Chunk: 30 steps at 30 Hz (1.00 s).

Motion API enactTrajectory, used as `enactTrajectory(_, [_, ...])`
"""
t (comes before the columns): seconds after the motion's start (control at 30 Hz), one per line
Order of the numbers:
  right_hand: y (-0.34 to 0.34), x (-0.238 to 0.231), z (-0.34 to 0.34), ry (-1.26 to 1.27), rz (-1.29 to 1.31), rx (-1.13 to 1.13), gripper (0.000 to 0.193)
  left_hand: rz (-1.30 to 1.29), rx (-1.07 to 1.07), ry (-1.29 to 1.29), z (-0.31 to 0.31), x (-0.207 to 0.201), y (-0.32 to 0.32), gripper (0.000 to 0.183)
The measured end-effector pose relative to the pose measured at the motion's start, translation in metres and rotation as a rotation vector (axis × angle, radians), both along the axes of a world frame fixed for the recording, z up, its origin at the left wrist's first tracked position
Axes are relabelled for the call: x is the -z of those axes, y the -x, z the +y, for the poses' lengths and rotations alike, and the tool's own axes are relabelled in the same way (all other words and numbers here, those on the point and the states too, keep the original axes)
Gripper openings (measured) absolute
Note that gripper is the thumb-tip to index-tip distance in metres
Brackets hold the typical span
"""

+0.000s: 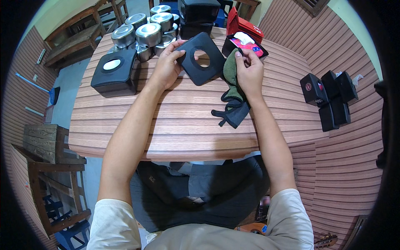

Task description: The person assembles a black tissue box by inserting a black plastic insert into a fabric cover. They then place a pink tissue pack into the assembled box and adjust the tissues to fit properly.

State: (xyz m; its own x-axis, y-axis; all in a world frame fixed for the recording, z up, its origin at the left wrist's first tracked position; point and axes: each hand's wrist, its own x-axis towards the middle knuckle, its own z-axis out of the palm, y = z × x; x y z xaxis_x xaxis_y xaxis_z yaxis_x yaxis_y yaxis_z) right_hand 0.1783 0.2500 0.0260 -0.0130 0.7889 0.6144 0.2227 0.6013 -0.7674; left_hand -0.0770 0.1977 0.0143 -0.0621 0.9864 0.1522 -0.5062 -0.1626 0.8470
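My left hand (166, 70) is closed on the left edge of a black, square tissue box lid (191, 66) with a round hole, tilted up above the table. In my right hand (251, 74) is a green cloth (232, 77) with dark edging, pinched near its top and hanging down to the tabletop. Just beyond that hand, an open black box holds a pink tissue pack (252, 48) with a white tissue sticking out. A red lid-like piece (241, 25) leans behind it. A closed black tissue box (114, 77) sits left of my left hand.
Several round metal tins (148, 35) are stacked at the table's (187, 137) far left. Black boxes (199, 12) stand at the back middle. More black boxes (329, 96) are fixed or stacked by the right wall. Wooden benches (77, 46) stand at the left.
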Motion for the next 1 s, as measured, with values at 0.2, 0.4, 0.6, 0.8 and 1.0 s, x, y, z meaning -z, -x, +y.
enactTrajectory(0.2, [-0.013,0.001,0.012,0.208,-0.081,0.004,0.019,-0.212,-0.014,-0.037,-0.003,-0.005,-0.001,0.031])
enactTrajectory(0.4, [-0.006,0.004,0.007,0.415,0.071,-0.385,0.016,-0.407,0.002,-0.078,0.000,-0.001,-0.002,0.027])
enactTrajectory(0.6, [-0.003,-0.003,-0.001,0.359,0.227,-0.435,0.018,0.297,-0.129,-0.085,0.007,0.009,0.003,0.033])
enactTrajectory(0.8, [-0.005,-0.008,0.003,0.281,0.164,-0.451,0.018,1.100,-0.519,-0.409,-0.003,0.009,-0.008,0.077])
enactTrajectory(1.0, [-0.005,-0.008,-0.003,0.281,0.020,-0.489,0.017,1.217,-0.274,-0.480,-0.024,-0.021,-0.012,0.063])
